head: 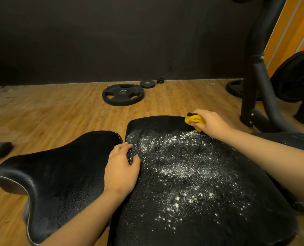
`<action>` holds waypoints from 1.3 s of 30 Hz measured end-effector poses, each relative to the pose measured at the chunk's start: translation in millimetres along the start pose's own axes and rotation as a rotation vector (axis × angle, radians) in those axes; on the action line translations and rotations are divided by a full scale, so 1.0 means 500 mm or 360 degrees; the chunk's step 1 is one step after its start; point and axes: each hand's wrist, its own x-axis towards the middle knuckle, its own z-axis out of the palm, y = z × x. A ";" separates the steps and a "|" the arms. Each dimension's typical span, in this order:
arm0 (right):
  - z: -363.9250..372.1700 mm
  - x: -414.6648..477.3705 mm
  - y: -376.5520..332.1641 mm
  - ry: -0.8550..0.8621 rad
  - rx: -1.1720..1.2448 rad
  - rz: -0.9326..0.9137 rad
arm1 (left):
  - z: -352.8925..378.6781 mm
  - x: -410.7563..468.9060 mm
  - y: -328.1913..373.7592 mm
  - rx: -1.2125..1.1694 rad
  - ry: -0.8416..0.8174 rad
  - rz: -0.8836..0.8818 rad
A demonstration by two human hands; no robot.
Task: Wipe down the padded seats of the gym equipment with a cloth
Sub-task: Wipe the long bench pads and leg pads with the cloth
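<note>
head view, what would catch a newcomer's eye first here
The white speckled residue scattered across the large black padded seat stands out most. Next is the yellow cloth bunched in the right hand at the seat's far edge, while the left hand rests flat at the gap beside the curved pad. Beyond, a weight plate lies on the wooden floor.

Dim room, with warm light from above glaring off the pad (192, 174) and its white specks. The wall (112, 38) is near black, the floor (58, 107) soft and smeared. Edges bow, wide-angle.
</note>
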 end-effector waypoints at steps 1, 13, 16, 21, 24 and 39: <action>-0.003 -0.013 0.003 -0.0039 0.0050 -0.0060 | 0.000 0.000 0.000 0.0002 -0.0005 -0.0002; -0.036 -0.042 0.050 -0.0119 0.0154 0.0078 | 0.001 0.000 0.000 0.0034 0.0011 0.0010; -0.057 -0.079 0.065 -0.0242 0.0270 0.0038 | 0.003 0.002 -0.001 0.0042 0.0020 0.0019; -0.079 -0.048 0.110 -0.0053 -0.0034 0.0269 | 0.003 0.002 -0.001 0.0051 0.0014 0.0014; -0.069 -0.059 0.081 -0.0090 0.0005 0.0148 | 0.002 0.002 -0.001 0.0043 0.0009 0.0019; -0.093 -0.080 0.143 -0.0104 -0.0084 0.0325 | 0.004 0.004 -0.001 0.0091 -0.0002 0.0022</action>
